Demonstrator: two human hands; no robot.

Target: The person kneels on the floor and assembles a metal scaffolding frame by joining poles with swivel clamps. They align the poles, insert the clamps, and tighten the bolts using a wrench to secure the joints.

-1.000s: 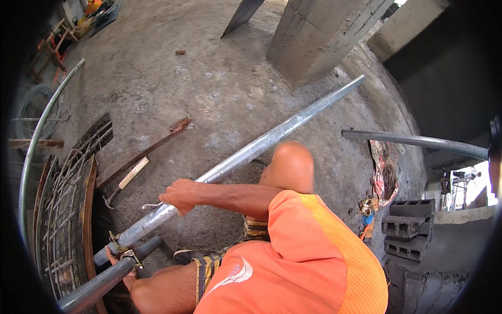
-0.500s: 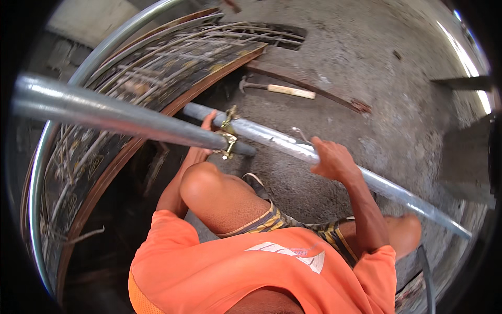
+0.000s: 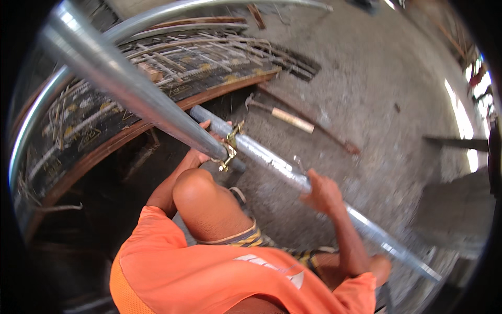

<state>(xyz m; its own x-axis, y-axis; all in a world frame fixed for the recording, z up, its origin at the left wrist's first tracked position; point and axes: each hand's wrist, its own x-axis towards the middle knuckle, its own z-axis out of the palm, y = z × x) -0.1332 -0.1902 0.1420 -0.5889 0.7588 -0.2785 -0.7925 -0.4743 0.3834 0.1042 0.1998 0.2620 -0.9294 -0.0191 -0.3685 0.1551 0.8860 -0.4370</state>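
A long shiny steel pipe (image 3: 366, 222) slants across in front of me, from the board edge at left down to the lower right. My right hand (image 3: 323, 192) is wrapped around its middle. My left hand (image 3: 198, 156) grips it near its far-left end, partly hidden behind a second steel pipe (image 3: 141, 99) that rises towards the upper left. Brass-coloured scaffold clamps sit where the two pipes meet: one clamp (image 3: 234, 135) around the long pipe, the other clamp (image 3: 228, 158) around the rising pipe's lower end.
A claw hammer (image 3: 292, 120) with a pale handle lies on the concrete floor, beside a rusty brown bar (image 3: 329, 133). At left, a dark board (image 3: 99, 138) with a brown edge carries several thin rods. A curved-looking pipe (image 3: 172, 18) passes above it. Grey block (image 3: 455, 209) stands right.
My view has turned, so the floor, the hammer and the board sit differently in the picture. Both hands keep their places on the long pipe, whose right end now appears lower.
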